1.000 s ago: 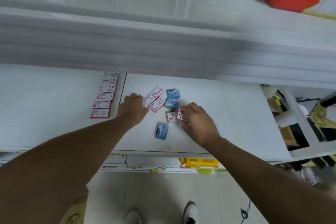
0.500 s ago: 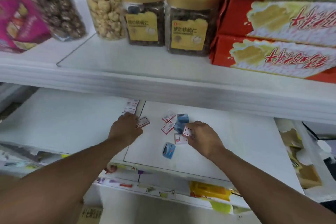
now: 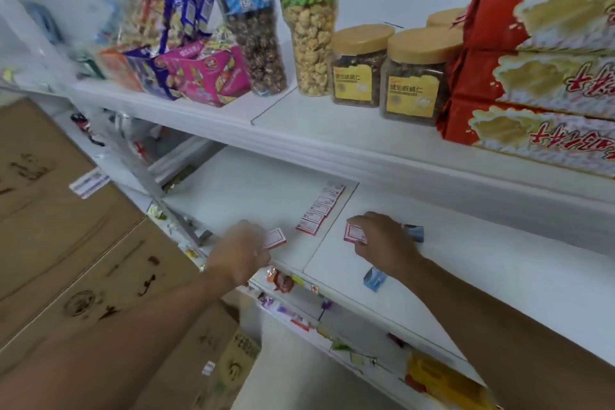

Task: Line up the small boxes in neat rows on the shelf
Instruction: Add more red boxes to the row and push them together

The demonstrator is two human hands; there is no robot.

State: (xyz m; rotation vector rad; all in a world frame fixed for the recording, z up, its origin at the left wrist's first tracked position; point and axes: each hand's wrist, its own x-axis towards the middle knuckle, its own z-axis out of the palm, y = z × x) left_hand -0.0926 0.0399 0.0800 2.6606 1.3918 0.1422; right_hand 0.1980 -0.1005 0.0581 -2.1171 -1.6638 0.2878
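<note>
At the far left, cardboard cartons (image 3: 66,243) fill the space beside the shelf (image 3: 466,276), their edges cut off by the frame. The person's left hand (image 3: 238,255) is blurred; its fingers curl at the near end of a red-bordered box (image 3: 275,238) lying flat on the shelf, and it appears to pinch that box, though the fingertips are hidden behind the knuckles. Just right of that box lies the row of boxes (image 3: 321,208), red-and-white, laid end to end and running back toward the rear of the shelf; the far ones pass under the lip of the upper shelf (image 3: 299,143) and are too small to count. Right of the row, across a seam in the shelf, the right hand (image 3: 382,243) has its grip closed on a second red box (image 3: 354,233), thumb below and fingers above, the box lifted and tilted toward the camera. Behind this hand a blue box (image 3: 414,232) shows only one corner; any other boxes there are hidden. A second blue box (image 3: 374,278) lies near the front edge of the shelf, just beside the right wrist. Above the row, on the upper shelf, stand snack packets (image 3: 186,70), popcorn tubes (image 3: 311,43), two jars (image 3: 386,73) and, cut off at the right, red cartons (image 3: 532,76).
</note>
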